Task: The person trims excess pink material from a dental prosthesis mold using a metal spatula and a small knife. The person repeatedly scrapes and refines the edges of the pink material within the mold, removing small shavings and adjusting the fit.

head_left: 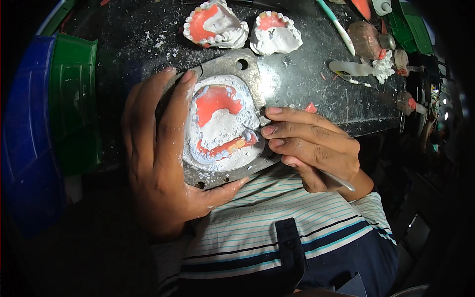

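Observation:
My left hand (166, 148) is wrapped round a grey metal dental flask (213, 179), with its fingers over the far left side and the thumb along the near edge. White plaster (217, 129) fills the flask. Set in the plaster are a pink wax denture base (216, 103) and, nearer me, a curved pink strip with teeth (228, 147). My right hand (316, 146) pinches a slim metal carving tool (339, 180) at the flask's right side. Its shiny handle end sticks out below the fingers, and its working end is at the plaster beside the strip; the exact tip shape is hard to make out.
Two plaster dental casts with pink bases and teeth, a larger cast (232, 30) and a smaller cast (276, 39), stand behind the flask. A toothbrush-like turquoise and white handle (337, 27) lies at back right. Green (74, 99) and blue bins (27, 123) stand left.

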Demonstrator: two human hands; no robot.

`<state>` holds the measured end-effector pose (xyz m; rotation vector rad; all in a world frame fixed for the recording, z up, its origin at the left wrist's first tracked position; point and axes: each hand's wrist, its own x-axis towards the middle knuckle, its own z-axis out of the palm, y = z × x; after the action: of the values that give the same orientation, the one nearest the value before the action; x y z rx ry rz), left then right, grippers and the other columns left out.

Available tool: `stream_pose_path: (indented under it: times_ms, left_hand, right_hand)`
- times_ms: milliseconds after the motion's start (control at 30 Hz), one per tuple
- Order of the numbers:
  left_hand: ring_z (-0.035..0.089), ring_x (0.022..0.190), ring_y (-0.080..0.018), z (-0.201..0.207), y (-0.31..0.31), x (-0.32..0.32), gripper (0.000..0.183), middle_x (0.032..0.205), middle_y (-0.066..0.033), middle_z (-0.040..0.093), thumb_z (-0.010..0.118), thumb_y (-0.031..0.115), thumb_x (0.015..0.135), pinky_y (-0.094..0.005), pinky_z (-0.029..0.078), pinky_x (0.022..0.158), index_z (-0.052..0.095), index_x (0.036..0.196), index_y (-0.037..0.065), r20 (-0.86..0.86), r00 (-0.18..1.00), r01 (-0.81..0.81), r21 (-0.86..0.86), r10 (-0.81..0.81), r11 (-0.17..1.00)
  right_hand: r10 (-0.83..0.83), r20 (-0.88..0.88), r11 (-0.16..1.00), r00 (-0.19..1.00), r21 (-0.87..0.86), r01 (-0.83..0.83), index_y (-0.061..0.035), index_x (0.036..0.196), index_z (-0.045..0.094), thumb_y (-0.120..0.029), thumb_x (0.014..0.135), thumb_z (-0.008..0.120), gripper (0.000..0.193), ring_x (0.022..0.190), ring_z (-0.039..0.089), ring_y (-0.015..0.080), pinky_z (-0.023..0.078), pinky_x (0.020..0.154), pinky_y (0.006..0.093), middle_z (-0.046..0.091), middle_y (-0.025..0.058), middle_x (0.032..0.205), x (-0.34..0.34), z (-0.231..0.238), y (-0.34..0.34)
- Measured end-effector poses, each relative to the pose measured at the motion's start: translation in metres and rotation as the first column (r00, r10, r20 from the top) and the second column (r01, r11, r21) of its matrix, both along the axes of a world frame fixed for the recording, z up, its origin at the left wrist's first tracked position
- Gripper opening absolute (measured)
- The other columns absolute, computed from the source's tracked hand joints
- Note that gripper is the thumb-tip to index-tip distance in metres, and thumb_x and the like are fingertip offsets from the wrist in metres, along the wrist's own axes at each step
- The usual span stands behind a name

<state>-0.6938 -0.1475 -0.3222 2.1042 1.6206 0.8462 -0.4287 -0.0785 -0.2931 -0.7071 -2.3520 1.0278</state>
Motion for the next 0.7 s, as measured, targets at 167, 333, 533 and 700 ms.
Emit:
stream_pose_path:
  times_ms: [167,333,533,700]
  left_hand:
    - [0.054,0.141,-0.0477,0.003,0.000,-0.002,0.122,0.154,-0.0304,0.054,0.101,0.040,0.051,-0.0576,0.044,0.118,0.055,0.153,-0.007,-0.002,1.000,0.006,-0.008,-0.006,1.000]
    - [0.050,0.147,-0.0511,0.007,0.005,-0.019,0.119,0.157,-0.0328,0.053,0.103,0.039,0.052,-0.0603,0.042,0.120,0.056,0.152,-0.007,-0.035,0.995,0.098,0.040,-0.096,0.994]
    - [0.049,0.149,-0.0530,0.018,0.000,-0.044,0.112,0.159,-0.0332,0.053,0.102,0.040,0.057,-0.0628,0.040,0.122,0.058,0.149,-0.007,-0.046,0.985,0.168,0.074,-0.165,0.983]
    - [0.048,0.149,-0.0544,0.021,0.016,-0.011,0.108,0.158,-0.0315,0.052,0.097,0.039,0.060,-0.0658,0.035,0.124,0.058,0.151,-0.006,-0.059,0.977,0.203,0.001,-0.203,0.979]
  right_hand:
    - [0.020,-0.196,1.000,0.980,-0.011,-0.023,0.0111,0.108,0.079,-0.003,0.091,0.081,0.022,0.114,0.077,0.0448,0.063,0.100,0.0513,0.081,0.0258,0.105,0.011,-0.017,0.015]
    - [0.081,-0.287,0.997,0.955,0.029,-0.075,0.0122,0.108,0.078,-0.008,0.090,0.083,0.027,0.107,0.079,0.0462,0.064,0.096,0.0544,0.081,0.0265,0.103,0.015,-0.016,0.027]
    - [0.131,-0.191,0.991,0.973,0.057,-0.122,0.0121,0.107,0.079,-0.011,0.089,0.086,0.030,0.101,0.081,0.0413,0.069,0.087,0.0482,0.080,0.0249,0.098,0.000,0.008,0.021]
    - [0.127,-0.178,0.980,0.976,0.176,-0.096,0.0137,0.102,0.077,-0.018,0.094,0.082,0.033,0.096,0.082,0.0382,0.071,0.079,0.0434,0.079,0.0241,0.095,-0.012,0.000,0.010]
